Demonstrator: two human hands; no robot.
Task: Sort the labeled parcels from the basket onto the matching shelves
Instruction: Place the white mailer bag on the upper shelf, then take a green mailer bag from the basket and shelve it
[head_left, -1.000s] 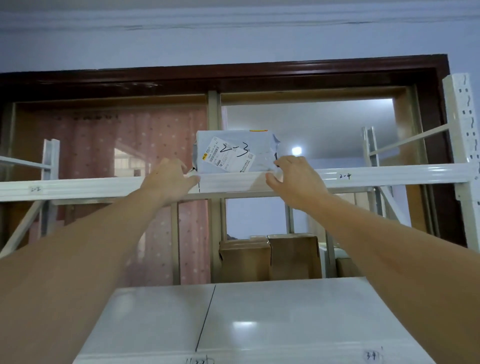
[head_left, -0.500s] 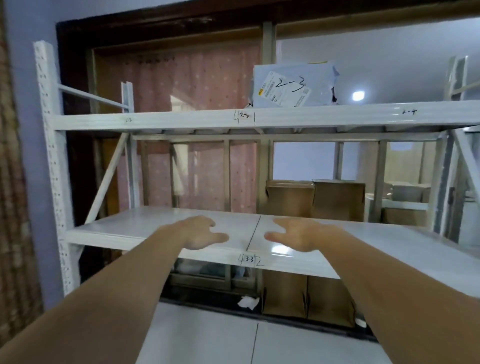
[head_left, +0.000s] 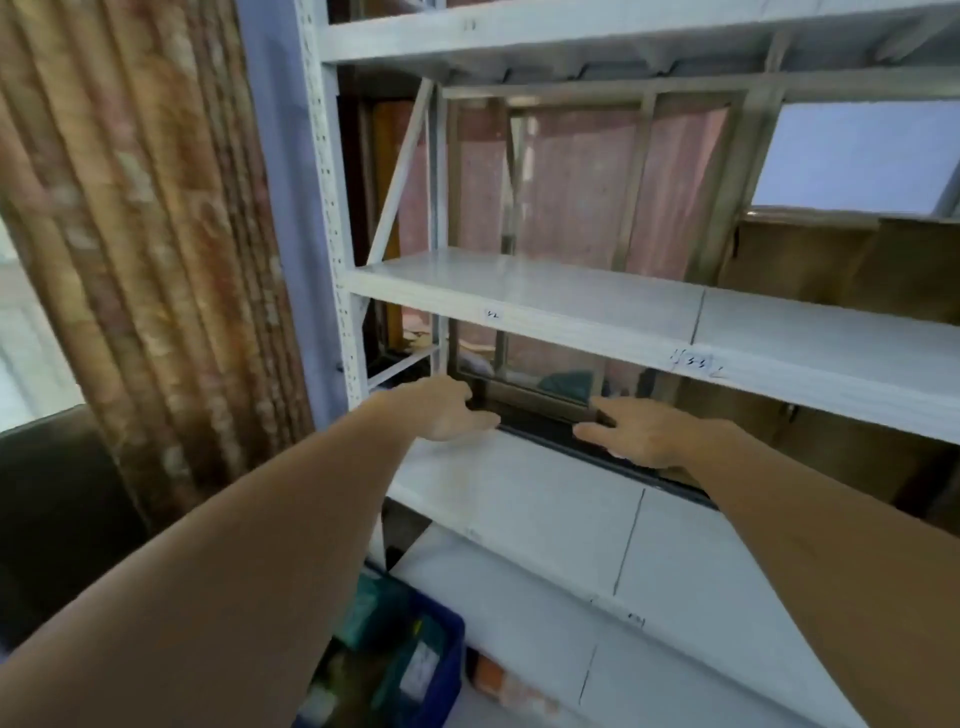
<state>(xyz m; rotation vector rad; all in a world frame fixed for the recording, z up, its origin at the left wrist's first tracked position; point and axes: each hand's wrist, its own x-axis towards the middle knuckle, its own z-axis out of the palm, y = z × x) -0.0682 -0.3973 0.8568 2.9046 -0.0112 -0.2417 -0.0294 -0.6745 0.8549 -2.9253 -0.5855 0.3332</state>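
Both hands empty in front of the shelving; basket at the bottom edge of the view.

I am seeing the left hand (head_left: 447, 410) and the right hand (head_left: 636, 434) reaching out side by side, fingers straight and relaxed, each holding nothing, in front of the gap between the middle shelf (head_left: 545, 301) and the lower shelf (head_left: 545, 514) of the white rack. The blue basket (head_left: 447, 670) is sitting below the lower shelf's left front corner, with blurred parcels (head_left: 415, 675) lying inside it. A patterned curtain (head_left: 145, 260) is hanging left of the rack.
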